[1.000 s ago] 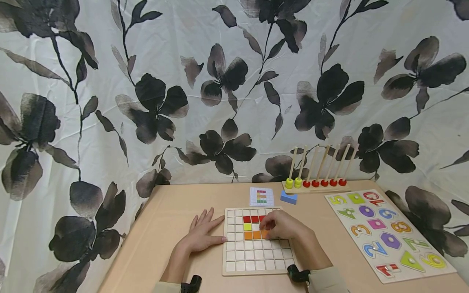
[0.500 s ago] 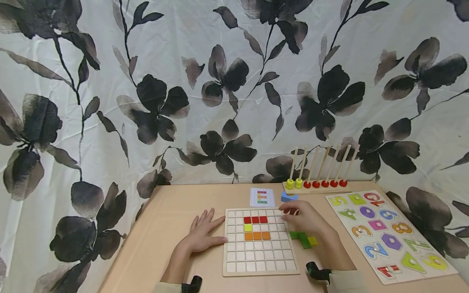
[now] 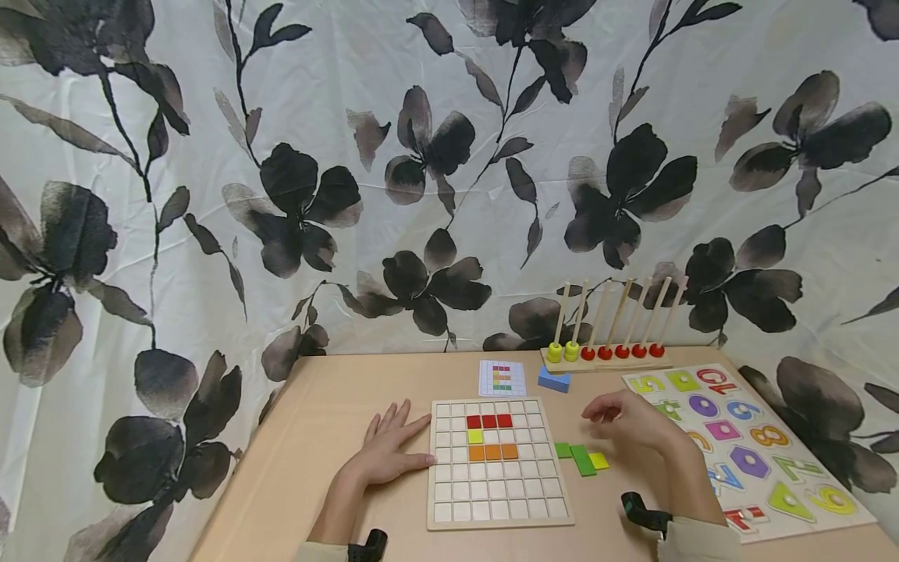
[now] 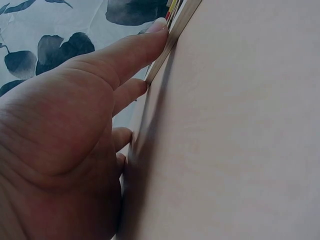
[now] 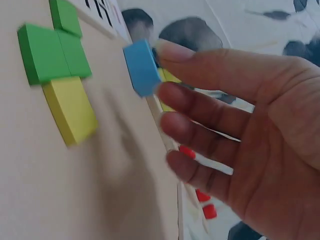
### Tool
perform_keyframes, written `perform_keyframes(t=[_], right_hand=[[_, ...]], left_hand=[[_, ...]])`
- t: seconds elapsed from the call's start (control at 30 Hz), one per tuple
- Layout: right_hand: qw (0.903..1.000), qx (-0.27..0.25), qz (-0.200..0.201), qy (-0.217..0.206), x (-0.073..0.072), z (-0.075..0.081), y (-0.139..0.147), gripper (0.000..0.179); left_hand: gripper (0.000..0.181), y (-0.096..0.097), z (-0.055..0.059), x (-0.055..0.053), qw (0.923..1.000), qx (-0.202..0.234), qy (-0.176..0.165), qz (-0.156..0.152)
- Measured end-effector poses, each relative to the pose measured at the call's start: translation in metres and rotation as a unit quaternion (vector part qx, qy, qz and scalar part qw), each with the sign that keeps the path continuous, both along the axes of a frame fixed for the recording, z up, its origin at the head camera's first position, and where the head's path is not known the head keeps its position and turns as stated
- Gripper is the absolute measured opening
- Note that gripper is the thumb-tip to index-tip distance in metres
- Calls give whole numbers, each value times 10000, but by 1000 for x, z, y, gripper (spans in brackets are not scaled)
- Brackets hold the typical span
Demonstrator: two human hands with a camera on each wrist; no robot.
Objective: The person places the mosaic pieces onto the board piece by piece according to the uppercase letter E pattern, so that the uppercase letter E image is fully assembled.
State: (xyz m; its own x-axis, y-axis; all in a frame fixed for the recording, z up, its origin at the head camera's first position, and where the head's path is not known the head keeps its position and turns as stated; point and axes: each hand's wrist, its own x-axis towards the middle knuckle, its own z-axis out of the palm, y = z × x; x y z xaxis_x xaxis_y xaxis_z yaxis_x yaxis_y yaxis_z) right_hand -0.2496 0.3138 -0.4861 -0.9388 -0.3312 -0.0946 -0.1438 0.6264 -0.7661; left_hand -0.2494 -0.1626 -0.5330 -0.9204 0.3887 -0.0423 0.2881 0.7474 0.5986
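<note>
From my remote seat I see the right hand [image 3: 623, 419] hovering with loosely bent fingers and nothing between them, while the left hand [image 3: 389, 453] lies spread, its thumb at the left edge of the gridded board [image 3: 500, 525]; the green tiles [image 3: 582, 461] and yellow tile [image 3: 598, 460] lie just beside the board's right edge. I judge the tiles light, stiff and perhaps slightly slippery (painted wood is my guess), best pinched by opposite sides; they look smooth, thick and flat-faced with crisp corners; the board's rim is pale and wood-toned.

Passage lies open over the grid board [image 3: 495, 492], loose tiles [image 3: 582, 460] alongside.
</note>
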Motion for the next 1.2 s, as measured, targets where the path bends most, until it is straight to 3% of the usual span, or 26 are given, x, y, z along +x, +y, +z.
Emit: perform_keyframes(t=[0.3,0.73,1.2], right_hand=[[9919,-175,850,-931,1,-12,10,28],[9914,29,536,-1191,2,-17,5,25],[9915,198,612,-1129,4,-13,3,28]], left_hand=[[81,0,0,0,10000,-20,-7,22],[81,0,0,0,10000,-17,-33,29],[81,0,0,-1,10000,-48,12,-7]])
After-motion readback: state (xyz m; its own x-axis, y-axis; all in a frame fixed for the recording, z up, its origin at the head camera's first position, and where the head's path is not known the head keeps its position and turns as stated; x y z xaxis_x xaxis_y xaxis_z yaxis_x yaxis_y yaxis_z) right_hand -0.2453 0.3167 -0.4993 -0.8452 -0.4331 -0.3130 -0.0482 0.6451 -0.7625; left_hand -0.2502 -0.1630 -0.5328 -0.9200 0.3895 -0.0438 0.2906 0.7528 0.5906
